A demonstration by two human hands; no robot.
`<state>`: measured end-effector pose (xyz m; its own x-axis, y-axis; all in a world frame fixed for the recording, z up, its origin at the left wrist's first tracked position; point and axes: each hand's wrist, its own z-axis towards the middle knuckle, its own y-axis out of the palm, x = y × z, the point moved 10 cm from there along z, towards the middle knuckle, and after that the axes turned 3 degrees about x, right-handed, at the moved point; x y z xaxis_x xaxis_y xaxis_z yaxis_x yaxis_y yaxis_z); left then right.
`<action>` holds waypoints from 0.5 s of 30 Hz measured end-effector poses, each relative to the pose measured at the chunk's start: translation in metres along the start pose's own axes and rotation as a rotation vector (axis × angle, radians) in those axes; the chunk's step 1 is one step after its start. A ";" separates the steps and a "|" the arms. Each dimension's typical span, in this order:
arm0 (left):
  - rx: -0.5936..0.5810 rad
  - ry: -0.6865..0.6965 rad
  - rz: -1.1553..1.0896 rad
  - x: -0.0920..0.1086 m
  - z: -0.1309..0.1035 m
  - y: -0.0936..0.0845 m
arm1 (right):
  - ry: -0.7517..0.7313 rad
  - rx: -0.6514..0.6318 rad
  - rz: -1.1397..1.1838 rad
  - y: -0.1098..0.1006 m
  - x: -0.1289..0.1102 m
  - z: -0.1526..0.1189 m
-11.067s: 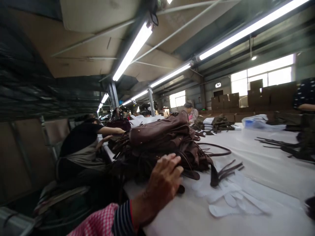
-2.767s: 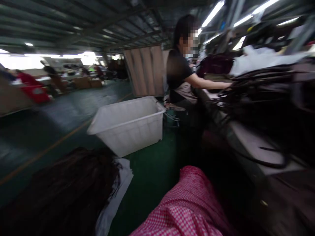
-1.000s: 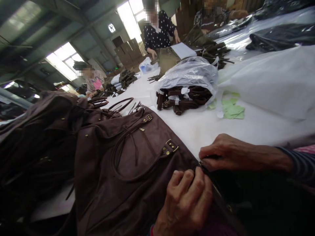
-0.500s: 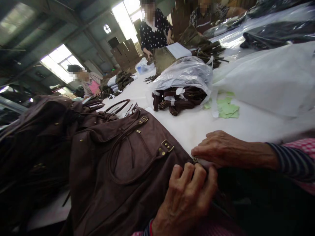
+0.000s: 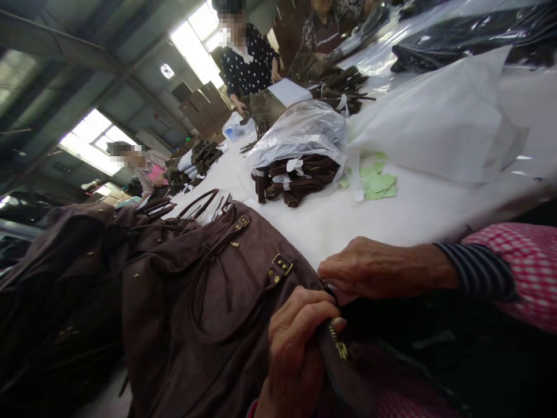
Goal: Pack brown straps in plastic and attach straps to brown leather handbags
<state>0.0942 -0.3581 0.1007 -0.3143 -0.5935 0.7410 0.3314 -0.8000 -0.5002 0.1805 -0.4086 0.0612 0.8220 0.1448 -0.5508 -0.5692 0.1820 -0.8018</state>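
The large brown leather handbag [image 5: 204,302] lies on the white tabletop [image 5: 348,217]. The left hand [image 5: 296,342] fingers are clamped on its zipper edge; the right hand [image 5: 369,270], at 2 o'clock, pinches the same opening. The lining could perhaps catch in the brass zipper [image 5: 338,342] if pulled unevenly.

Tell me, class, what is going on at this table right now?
A person grips the zippered top edge of a brown leather handbag with the left hand, while the right hand pinches the same edge. Behind lie bundled brown straps under a clear plastic bag, and green paper slips.
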 end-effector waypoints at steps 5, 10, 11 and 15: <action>-0.018 0.132 0.159 0.019 -0.010 0.000 | -0.090 0.088 -0.207 -0.003 0.015 0.008; 0.222 0.269 0.283 0.047 -0.028 -0.002 | 0.085 0.158 -0.417 -0.022 0.060 0.033; 0.250 0.273 0.309 0.047 -0.031 -0.001 | 0.119 0.165 -0.466 -0.026 0.069 0.040; 0.201 0.319 0.377 0.040 -0.034 0.009 | 0.114 0.156 -0.588 -0.032 0.093 0.075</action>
<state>0.0545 -0.3922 0.1102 -0.3845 -0.8592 0.3376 0.6280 -0.5115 -0.5865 0.2741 -0.3281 0.0524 0.9904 -0.1264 -0.0552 -0.0088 0.3408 -0.9401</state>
